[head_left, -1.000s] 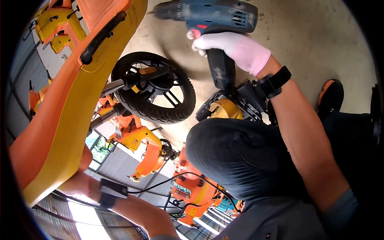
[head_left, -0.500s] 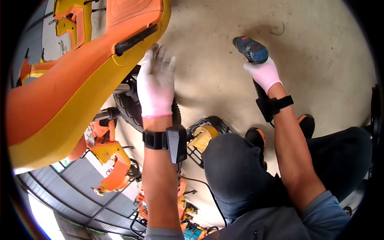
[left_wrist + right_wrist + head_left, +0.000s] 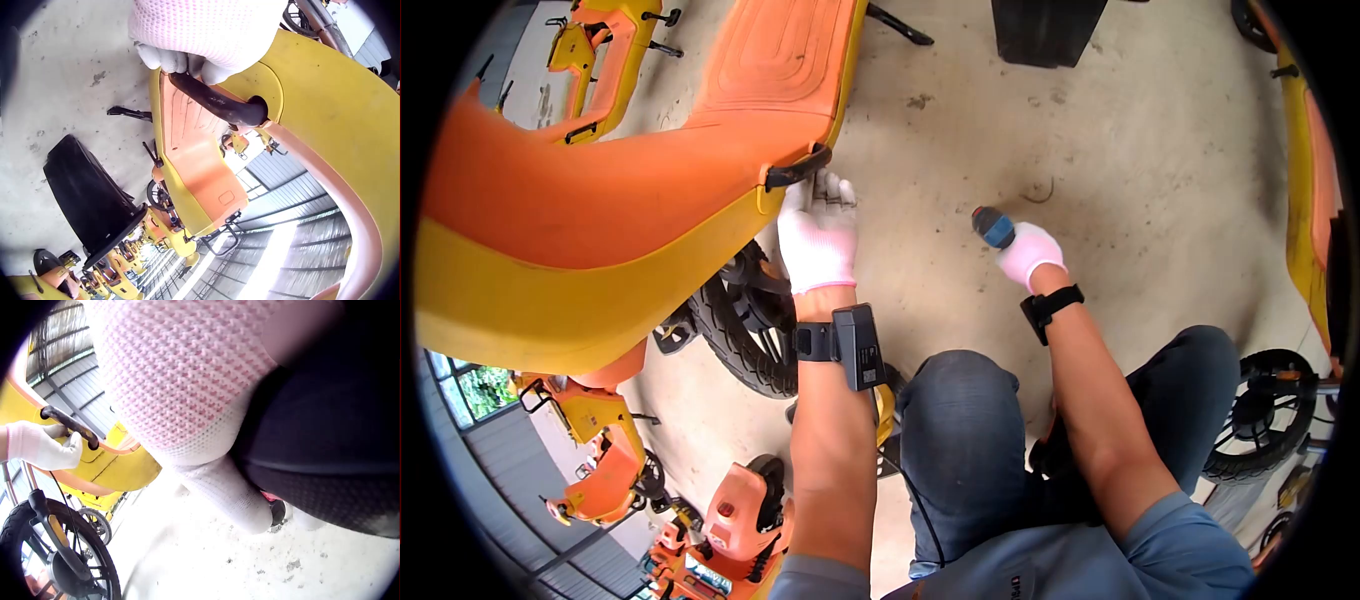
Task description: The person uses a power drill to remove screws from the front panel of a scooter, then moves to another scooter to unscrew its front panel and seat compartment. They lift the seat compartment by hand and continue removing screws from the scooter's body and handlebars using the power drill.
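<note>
In a white and pink glove, my left hand is at the black grab handle on the side of an orange and yellow scooter. Up close in the left wrist view, curled fingertips hold one end of that handle. My right hand, gloved alike, grips a blue and black cordless drill low over the floor, away from the scooter. From the right wrist, the drill's dark body fills the right side, with a gloved finger near its red trigger.
Below the scooter body is its black front wheel. A black bin-like box stands on the concrete floor ahead. Another scooter is at the right edge, with a spoked wheel nearby. More orange scooters stand at lower left.
My left hand came into view from behind the scooter body, then reached forward to the handle. My right hand drew the drill back from the wheel and lowered it. The head view shifted.
</note>
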The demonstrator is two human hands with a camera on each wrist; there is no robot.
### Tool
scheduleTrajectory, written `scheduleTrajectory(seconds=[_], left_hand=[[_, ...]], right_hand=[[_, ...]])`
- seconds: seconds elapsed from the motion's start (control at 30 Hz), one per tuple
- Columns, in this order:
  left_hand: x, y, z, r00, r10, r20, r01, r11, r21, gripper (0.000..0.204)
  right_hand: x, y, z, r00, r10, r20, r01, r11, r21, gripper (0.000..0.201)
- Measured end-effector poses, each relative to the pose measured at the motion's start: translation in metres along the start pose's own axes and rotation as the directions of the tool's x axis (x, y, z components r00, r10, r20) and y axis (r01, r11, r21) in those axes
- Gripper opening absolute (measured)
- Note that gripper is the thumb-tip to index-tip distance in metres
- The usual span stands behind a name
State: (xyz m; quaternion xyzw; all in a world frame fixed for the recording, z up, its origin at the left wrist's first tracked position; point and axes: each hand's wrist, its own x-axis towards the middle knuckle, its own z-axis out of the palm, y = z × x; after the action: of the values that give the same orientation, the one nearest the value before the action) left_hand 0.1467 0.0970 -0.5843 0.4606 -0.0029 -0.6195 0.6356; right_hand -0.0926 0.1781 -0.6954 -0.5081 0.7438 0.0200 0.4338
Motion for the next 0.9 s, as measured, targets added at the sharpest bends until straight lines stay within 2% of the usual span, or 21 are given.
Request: scheduleTrajectory(seconds=[0.1, 0.17, 0.27, 0.3, 0.33, 0.37, 0.4, 0.43, 0.47, 0.5, 0.53, 0.57, 0.6, 0.63, 0.67, 0.7, 0.77, 0.8, 0.83, 0.87, 0.9], left_hand=[[0.016, -0.006, -0.015, 0.998, 0.031, 0.063, -0.031, 1.0, -0.003, 0.012], [0.019, -0.007, -0.018, 0.997, -0.005, 0.075, 0.006, 1.0, -0.019, 0.013], [0.0, 0.0, -0.02, 0.98, -0.01, 0.2, 0.01, 1.0, 0.001, 0.019], [-0.013, -0.001, -0.016, 0.999, 0.006, 0.035, -0.01, 0.995, 0.1, 0.02], [-0.023, -0.006, -0.021, 1.0, -0.025, -0.014, 0.027, 0.987, 0.159, 0.019], [-0.034, -0.011, -0.03, 0.999, -0.02, 0.029, 0.004, 0.889, 0.459, 0.018], [-0.044, -0.02, -0.031, 0.994, -0.103, 0.025, 0.065, 0.782, 0.62, 0.023], [-0.042, -0.02, -0.043, 0.947, -0.304, 0.101, 0.116, 0.619, 0.776, 0.025], [-0.063, -0.015, -0.017, 0.927, -0.362, 0.094, 0.103, 0.489, 0.866, 0.027], [-0.085, -0.009, 0.016, 0.944, -0.283, 0.169, -0.037, 0.417, 0.908, 0.026], [-0.104, -0.006, 0.046, 0.927, -0.168, 0.334, -0.242, 0.412, 0.879, 0.021], [-0.121, -0.002, 0.075, 0.872, -0.049, 0.488, -0.435, 0.384, 0.815, 0.018], [-0.139, 0.0, 0.103, 0.742, 0.129, 0.658, -0.662, 0.303, 0.686, 0.014], [-0.156, 0.002, 0.13, 0.551, 0.286, 0.784, -0.835, 0.181, 0.52, 0.012], [-0.173, 0.006, 0.156, 0.301, 0.404, 0.864, -0.944, 0.0, 0.329, 0.01], [-0.186, 0.008, 0.18, 0.023, 0.471, 0.882, -0.97, -0.203, 0.133, 0.01], [-0.203, 0.007, 0.215, -0.12, 0.593, 0.796, -0.96, -0.272, 0.058, 0.018], [-0.201, 0.007, 0.24, -0.312, 0.57, 0.76, -0.884, -0.467, -0.012, 0.019], [-0.19, -0.001, 0.264, -0.272, 0.576, 0.771, -0.895, -0.446, 0.017, 0.017], [-0.164, -0.009, 0.287, -0.158, 0.476, 0.865, -0.896, -0.437, 0.077, 0.019], [-0.131, -0.026, 0.303, 0.048, 0.386, 0.921, -0.922, -0.338, 0.19, 0.034]], right_hand=[[-0.005, -0.004, -0.001, 1.0, -0.004, 0.002, 0.004, 1.0, -0.023, 0.026], [-0.008, -0.006, -0.003, 1.0, 0.005, 0.004, -0.005, 1.0, -0.022, 0.025], [-0.005, -0.002, 0.0, 1.0, -0.007, 0.004, 0.007, 1.0, -0.012, 0.024], [-0.005, -0.001, 0.0, 1.0, -0.011, 0.017, 0.011, 1.0, -0.005, 0.024], [-0.007, 0.0, 0.0, 1.0, -0.019, 0.01, 0.019, 1.0, 0.02, 0.024], [-0.007, 0.001, -0.001, 1.0, -0.025, -0.006, 0.025, 0.999, 0.044, 0.024], [-0.005, 0.005, 0.0, 1.0, -0.016, -0.008, 0.017, 0.998, 0.06, 0.025], [-0.002, 0.013, 0.002, 0.999, 0.012, -0.029, -0.01, 0.998, 0.063, 0.025], [-0.006, 0.014, -0.005, 0.999, 0.045, -0.031, -0.042, 0.997, 0.072, 0.025], [-0.011, 0.017, -0.013, 0.996, 0.087, -0.027, -0.084, 0.993, 0.084, 0.025], [-0.014, 0.021, -0.018, 0.991, 0.119, -0.055, -0.115, 0.99, 0.077, 0.024], [-0.018, 0.026, -0.024, 0.984, 0.162, -0.067, -0.158, 0.985, 0.065, 0.025], [-0.019, 0.03, -0.029, 0.978, 0.197, -0.067, -0.191, 0.978, 0.082, 0.025], [-0.019, 0.036, -0.032, 0.971, 0.231, -0.062, -0.224, 0.969, 0.1, 0.026], [-0.019, 0.041, -0.034, 0.969, 0.243, -0.055, -0.235, 0.964, 0.123, 0.027], [-0.019, 0.045, -0.035, 0.967, 0.251, -0.046, -0.242, 0.959, 0.145, 0.028], [-0.015, 0.05, -0.03, 0.971, 0.239, -0.023, -0.234, 0.962, 0.137, 0.029], [-0.015, 0.053, -0.025, 0.974, 0.218, -0.057, -0.207, 0.966, 0.158, 0.029], [-0.014, 0.056, -0.02, 0.977, 0.196, -0.086, -0.179, 0.968, 0.176, 0.029], [-0.012, 0.058, -0.017, 0.979, 0.189, -0.077, -0.173, 0.968, 0.184, 0.03], [-0.013, 0.059, -0.019, 0.979, 0.188, -0.075, -0.172, 0.967, 0.187, 0.03]])
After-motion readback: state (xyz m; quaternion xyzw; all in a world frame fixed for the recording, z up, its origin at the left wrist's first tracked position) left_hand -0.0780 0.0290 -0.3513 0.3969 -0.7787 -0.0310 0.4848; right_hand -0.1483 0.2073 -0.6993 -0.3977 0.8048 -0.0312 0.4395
